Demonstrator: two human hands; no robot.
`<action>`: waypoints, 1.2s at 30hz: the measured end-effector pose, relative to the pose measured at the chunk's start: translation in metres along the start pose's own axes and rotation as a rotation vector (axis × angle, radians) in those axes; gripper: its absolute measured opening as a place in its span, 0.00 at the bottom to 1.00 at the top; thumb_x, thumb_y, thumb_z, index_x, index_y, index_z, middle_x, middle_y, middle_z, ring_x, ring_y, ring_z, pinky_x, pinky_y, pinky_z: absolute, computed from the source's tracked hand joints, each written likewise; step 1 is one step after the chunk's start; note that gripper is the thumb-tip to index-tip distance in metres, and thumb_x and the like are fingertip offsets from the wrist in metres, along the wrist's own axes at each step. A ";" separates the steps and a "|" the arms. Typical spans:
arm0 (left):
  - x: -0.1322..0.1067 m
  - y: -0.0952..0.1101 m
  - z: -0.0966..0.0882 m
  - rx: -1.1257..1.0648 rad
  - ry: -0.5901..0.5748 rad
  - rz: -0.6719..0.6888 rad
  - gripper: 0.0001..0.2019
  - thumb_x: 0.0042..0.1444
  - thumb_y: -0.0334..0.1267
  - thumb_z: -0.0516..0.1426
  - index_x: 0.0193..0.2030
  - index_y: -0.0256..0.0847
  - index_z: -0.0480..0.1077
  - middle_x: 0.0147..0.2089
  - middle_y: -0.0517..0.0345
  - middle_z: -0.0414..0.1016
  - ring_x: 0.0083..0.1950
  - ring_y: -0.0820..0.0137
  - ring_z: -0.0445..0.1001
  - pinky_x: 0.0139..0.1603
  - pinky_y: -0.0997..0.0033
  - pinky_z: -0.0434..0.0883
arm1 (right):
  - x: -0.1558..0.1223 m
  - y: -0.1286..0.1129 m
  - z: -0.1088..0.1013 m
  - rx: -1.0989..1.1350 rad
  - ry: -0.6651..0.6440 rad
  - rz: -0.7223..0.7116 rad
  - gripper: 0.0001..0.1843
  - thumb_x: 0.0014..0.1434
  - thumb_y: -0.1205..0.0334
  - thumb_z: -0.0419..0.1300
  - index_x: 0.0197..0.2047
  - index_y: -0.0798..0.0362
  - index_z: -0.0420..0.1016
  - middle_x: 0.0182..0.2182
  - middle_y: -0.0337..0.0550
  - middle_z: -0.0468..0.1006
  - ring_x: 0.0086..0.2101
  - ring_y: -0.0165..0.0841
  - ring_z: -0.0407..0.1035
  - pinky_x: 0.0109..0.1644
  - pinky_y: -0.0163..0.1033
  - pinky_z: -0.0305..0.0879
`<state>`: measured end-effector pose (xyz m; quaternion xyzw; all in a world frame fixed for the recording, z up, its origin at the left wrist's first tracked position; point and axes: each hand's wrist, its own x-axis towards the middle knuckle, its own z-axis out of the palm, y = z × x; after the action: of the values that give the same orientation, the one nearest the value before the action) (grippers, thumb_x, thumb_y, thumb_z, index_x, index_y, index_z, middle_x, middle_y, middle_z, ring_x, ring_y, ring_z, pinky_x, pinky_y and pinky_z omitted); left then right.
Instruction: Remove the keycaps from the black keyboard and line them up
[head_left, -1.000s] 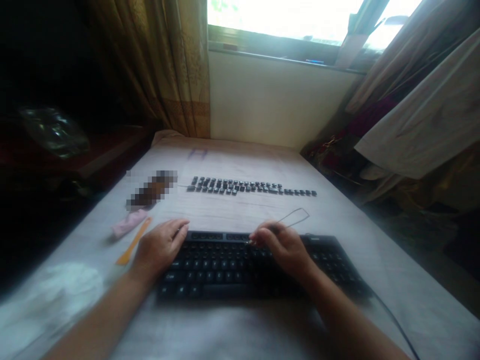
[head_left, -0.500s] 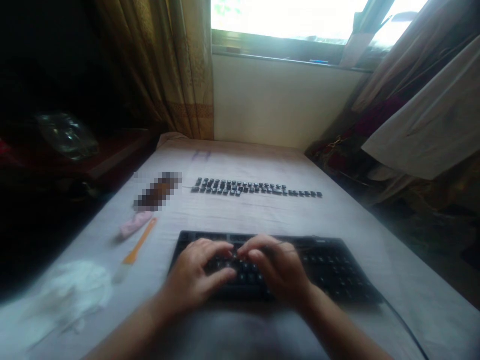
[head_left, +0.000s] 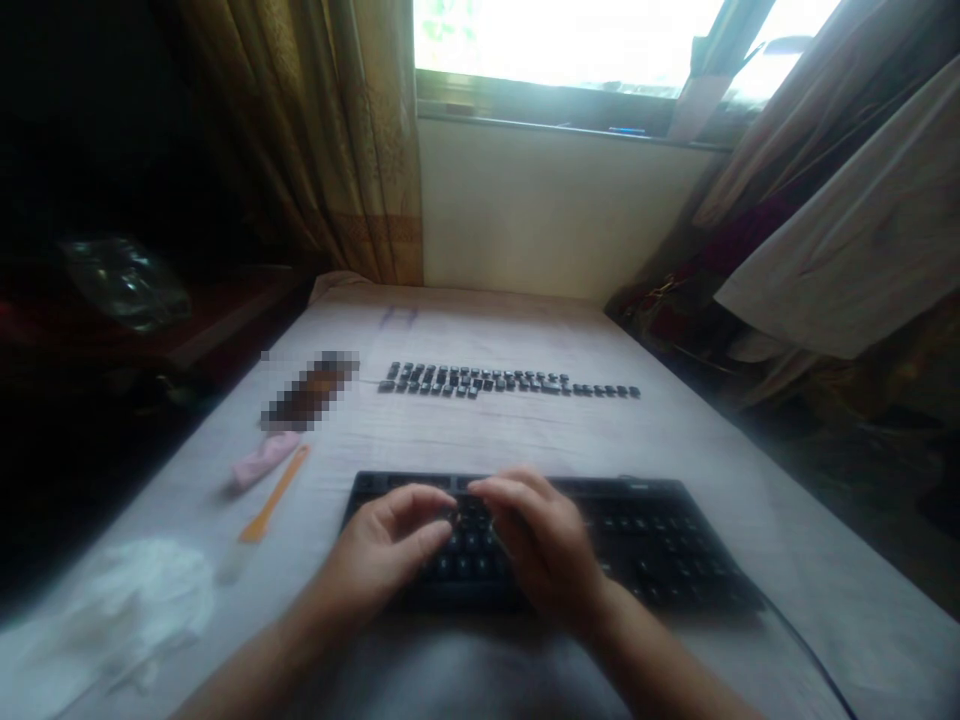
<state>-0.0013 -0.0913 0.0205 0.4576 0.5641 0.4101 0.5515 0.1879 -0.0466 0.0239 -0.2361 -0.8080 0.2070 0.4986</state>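
A black keyboard (head_left: 652, 545) lies on the pale cloth-covered table (head_left: 750, 480) in front of me. My left hand (head_left: 379, 560) rests on its left-middle keys, fingers curled and thumb stretched toward the index finger. My right hand (head_left: 540, 545) is right beside it, fingers bent and pressed together over the same keys. The two hands nearly touch. What either hand pinches is hidden. Beyond the keyboard, several loose black keycaps (head_left: 510, 380) are lined up in rows.
Left of the keyboard lie an orange-handled brush (head_left: 266, 510), a small pink item (head_left: 262, 458) and a crumpled white cloth (head_left: 142, 600). A blurred brown object (head_left: 309, 390) sits left of the keycaps. The keyboard cable (head_left: 814, 655) runs off the near right. Curtains and a window stand behind.
My left hand moved from the keyboard's left end to its middle. My right hand came down beside it, and the wire loop it held up a second ago no longer shows.
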 end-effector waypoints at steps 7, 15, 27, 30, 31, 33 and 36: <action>0.000 0.000 0.000 -0.036 -0.005 -0.080 0.23 0.39 0.53 0.67 0.39 0.41 0.74 0.34 0.59 0.80 0.18 0.81 0.58 0.18 0.78 0.54 | -0.006 0.009 0.009 -0.155 -0.139 0.007 0.08 0.61 0.60 0.62 0.44 0.51 0.76 0.32 0.44 0.79 0.30 0.32 0.76 0.33 0.34 0.74; 0.006 -0.018 -0.002 -0.110 -0.029 -0.083 0.25 0.40 0.56 0.68 0.39 0.41 0.73 0.26 0.64 0.76 0.15 0.83 0.56 0.17 0.80 0.56 | -0.002 -0.001 0.011 -0.243 -0.157 0.003 0.08 0.55 0.68 0.62 0.40 0.53 0.78 0.30 0.45 0.80 0.26 0.33 0.76 0.27 0.33 0.71; 0.015 -0.027 -0.031 0.206 0.445 0.270 0.22 0.53 0.59 0.59 0.49 0.49 0.75 0.47 0.55 0.83 0.47 0.60 0.80 0.36 0.69 0.77 | 0.060 0.052 -0.016 -0.385 -0.223 0.484 0.09 0.54 0.65 0.63 0.39 0.51 0.81 0.32 0.40 0.81 0.28 0.31 0.72 0.35 0.35 0.70; 0.030 -0.038 -0.059 0.479 0.686 0.531 0.17 0.55 0.56 0.57 0.43 0.49 0.77 0.43 0.57 0.84 0.40 0.63 0.81 0.41 0.67 0.78 | 0.081 0.097 -0.017 -0.482 -0.215 0.604 0.10 0.55 0.64 0.63 0.41 0.51 0.83 0.31 0.41 0.82 0.29 0.33 0.75 0.36 0.36 0.70; 0.036 -0.043 -0.069 0.542 0.734 0.588 0.18 0.54 0.57 0.58 0.42 0.49 0.78 0.40 0.59 0.85 0.33 0.65 0.81 0.35 0.70 0.78 | 0.085 0.110 -0.015 -0.509 -0.221 0.633 0.10 0.53 0.65 0.64 0.40 0.50 0.83 0.30 0.40 0.82 0.30 0.33 0.76 0.37 0.36 0.70; 0.047 -0.051 -0.087 0.630 0.762 0.586 0.17 0.55 0.54 0.56 0.42 0.49 0.78 0.40 0.60 0.85 0.29 0.68 0.80 0.30 0.73 0.78 | 0.090 0.130 -0.009 -0.555 -0.244 0.675 0.10 0.52 0.65 0.66 0.39 0.48 0.84 0.29 0.39 0.83 0.32 0.35 0.77 0.38 0.36 0.69; 0.055 -0.059 -0.101 0.696 0.739 0.514 0.15 0.55 0.50 0.56 0.43 0.49 0.78 0.41 0.61 0.85 0.30 0.69 0.82 0.29 0.76 0.77 | 0.092 0.146 0.001 -0.600 -0.272 0.706 0.12 0.53 0.63 0.66 0.42 0.46 0.85 0.33 0.40 0.84 0.37 0.37 0.78 0.42 0.36 0.69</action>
<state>-0.1038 -0.0478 -0.0443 0.5609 0.6922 0.4538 0.0166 0.1770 0.1249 0.0053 -0.6000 -0.7605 0.1503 0.1977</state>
